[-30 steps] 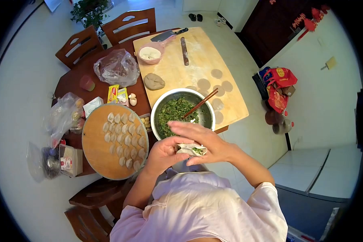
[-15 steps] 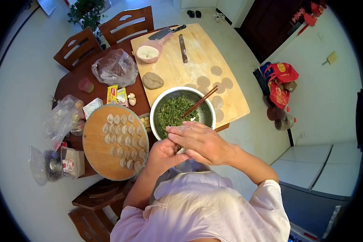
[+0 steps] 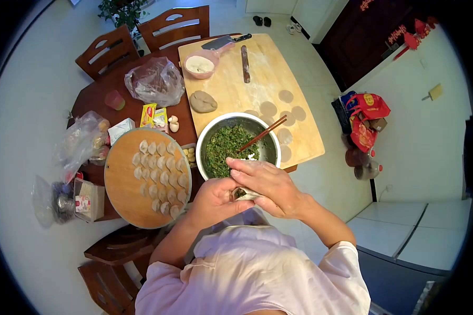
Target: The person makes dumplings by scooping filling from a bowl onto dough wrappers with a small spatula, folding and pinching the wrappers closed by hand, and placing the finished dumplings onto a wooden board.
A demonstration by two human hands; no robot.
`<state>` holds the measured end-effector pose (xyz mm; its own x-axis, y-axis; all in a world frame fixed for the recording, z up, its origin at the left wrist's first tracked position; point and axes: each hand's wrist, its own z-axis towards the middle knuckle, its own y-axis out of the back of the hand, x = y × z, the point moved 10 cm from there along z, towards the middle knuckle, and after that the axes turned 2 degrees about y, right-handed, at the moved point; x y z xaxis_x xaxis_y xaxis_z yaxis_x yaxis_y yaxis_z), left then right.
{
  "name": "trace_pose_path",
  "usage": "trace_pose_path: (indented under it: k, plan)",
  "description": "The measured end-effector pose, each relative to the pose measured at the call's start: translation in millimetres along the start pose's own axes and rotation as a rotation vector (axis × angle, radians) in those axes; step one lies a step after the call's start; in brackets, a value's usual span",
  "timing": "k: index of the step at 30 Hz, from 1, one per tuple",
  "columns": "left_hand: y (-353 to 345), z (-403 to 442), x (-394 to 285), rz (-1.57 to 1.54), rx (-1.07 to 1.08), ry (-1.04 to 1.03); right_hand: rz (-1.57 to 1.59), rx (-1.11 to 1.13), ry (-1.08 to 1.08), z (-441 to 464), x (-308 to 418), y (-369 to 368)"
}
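A dumpling (image 3: 245, 193) with green filling showing at its near left end is held between my two hands, in front of the steel bowl. My left hand (image 3: 215, 199) grips it from the left with thumb and fingers. Over its far and right side, my right hand (image 3: 270, 188) is closed, fingers pressed together. Just beyond, the metal bowl (image 3: 273, 137) holds chopped green filling (image 3: 227, 147), with wooden chopsticks (image 3: 265, 132) leaning on its right rim. To the left, a round board (image 3: 126, 197) carries rows of folded dumplings (image 3: 163, 178).
A large wooden board (image 3: 305, 137) bears round wrappers (image 3: 285, 96), a rolling pin (image 3: 245, 64), a dough lump (image 3: 203, 102), a flour scoop (image 3: 199, 64) and a cleaver (image 3: 218, 43). Plastic bags (image 3: 155, 81), seasoning packets (image 3: 153, 116) and eggshells (image 3: 173, 124) lie left.
The view has shifted slightly. My hands have parted a little around the dumpling, so its green filling and pale wrapper now show more.
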<state>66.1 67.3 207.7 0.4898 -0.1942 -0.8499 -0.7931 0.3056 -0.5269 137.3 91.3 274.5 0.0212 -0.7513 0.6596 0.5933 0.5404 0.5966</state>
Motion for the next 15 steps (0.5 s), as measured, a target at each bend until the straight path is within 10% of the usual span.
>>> trace_pose_path:
  k: [9,15]
  plan:
    - [-4.6,-3.9,8.3,-0.12,0.107,0.134,-0.011,-0.108,0.099,-4.3,19.2,16.3]
    - [-11.0,0.5,-10.2,0.397,0.124,0.051,0.001,-0.121,0.097,-5.5,20.3,12.7]
